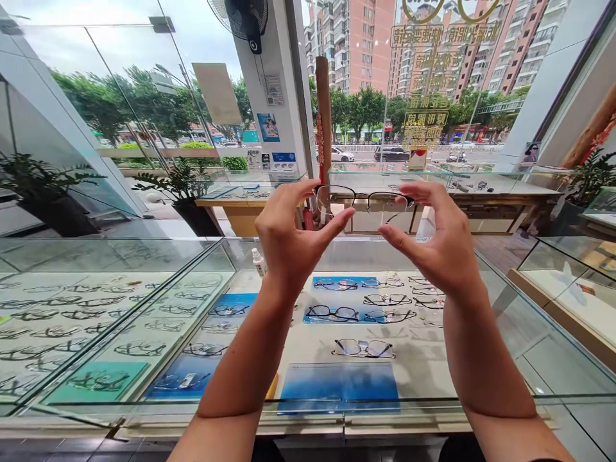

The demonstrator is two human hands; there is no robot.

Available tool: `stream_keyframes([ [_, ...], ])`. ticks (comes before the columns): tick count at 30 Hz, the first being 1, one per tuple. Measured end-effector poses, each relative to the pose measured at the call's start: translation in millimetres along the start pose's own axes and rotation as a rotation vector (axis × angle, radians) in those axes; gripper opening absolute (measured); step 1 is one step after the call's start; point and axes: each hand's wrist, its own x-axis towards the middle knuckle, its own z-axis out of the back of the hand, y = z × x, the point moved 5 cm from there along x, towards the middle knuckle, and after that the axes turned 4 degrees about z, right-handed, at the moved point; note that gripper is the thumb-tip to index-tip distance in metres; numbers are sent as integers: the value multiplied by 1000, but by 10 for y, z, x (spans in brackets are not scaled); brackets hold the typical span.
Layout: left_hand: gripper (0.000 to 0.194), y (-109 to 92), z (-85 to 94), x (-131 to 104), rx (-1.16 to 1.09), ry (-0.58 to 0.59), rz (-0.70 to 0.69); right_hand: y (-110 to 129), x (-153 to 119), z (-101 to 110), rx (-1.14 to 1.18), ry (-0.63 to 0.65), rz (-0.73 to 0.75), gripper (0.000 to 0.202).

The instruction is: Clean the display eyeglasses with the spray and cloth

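Observation:
A pair of dark half-rim glasses (362, 194) is held up above the display case, its lenses toward the window. My left hand (301, 234) has its fingers at the left end of the frame, with the thumb stretched below the left lens. At the right end, my right hand (440, 240) holds the frame between bent fingers, its thumb pointing inward below the right lens. Beneath my hands, several glasses (363, 348) lie in rows inside the glass case, some on blue sheets (339, 384).
A white spray bottle (258, 262) stands beside my left wrist. More glasses fill the left case (62, 301), and another glass case (577, 282) stands at the right. Potted plants (180, 192) and further counters (380, 215) are by the window. A fan (245, 19) hangs above.

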Motion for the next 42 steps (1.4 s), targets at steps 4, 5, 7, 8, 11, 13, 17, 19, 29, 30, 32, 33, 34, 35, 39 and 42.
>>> stream_keyframes([
  [4, 54, 5, 33, -28, -9, 25, 52, 33, -3, -26, -65, -11, -12, 52],
  [5, 55, 7, 41, -31, -7, 34, 61, 33, -3, -31, -76, -20, -17, 51],
  [7, 56, 9, 58, -32, 7, 44, 76, 27, -3, -44, -88, -34, -29, 49],
  [8, 57, 8, 67, -31, 15, 48, 80, 22, -4, -52, -90, -38, -36, 49],
  [11, 57, -2, 85, -21, 29, 68, 87, 2, -5, -77, -81, -45, -54, 48],
  [13, 55, -11, 88, -12, 32, 94, 87, -16, -4, -88, -67, -50, -66, 47],
  [17, 54, -26, 108, 7, 30, 122, 79, -46, 1, -95, -55, -41, -81, 48],
  [19, 55, -33, 126, 13, 27, 128, 77, -43, 3, -89, -64, -32, -83, 49],
  [29, 48, -122, 200, 6, -10, 145, 99, 5, -55, -24, -16, -78, -158, 56],
  [30, 48, -131, 199, 3, -11, 143, 100, 1, -62, -19, -11, -86, -165, 57],
  [32, 47, -145, 198, -2, -13, 135, 101, -2, -72, -10, -7, -94, -166, 55],
  [33, 47, -150, 199, -5, -15, 130, 103, 1, -73, -5, -6, -92, -161, 54],
  [34, 47, -153, 200, -8, -18, 126, 106, 6, -73, 1, -6, -91, -154, 54],
  [35, 47, -156, 202, -10, -22, 124, 111, 14, -72, 8, -7, -90, -145, 53],
  [39, 48, -160, 205, -21, -36, 138, 134, 42, -71, 40, 4, -104, -138, 50],
  [42, 48, -154, 205, -29, -48, 153, 156, 45, -79, 39, 32, -99, -153, 50],
])
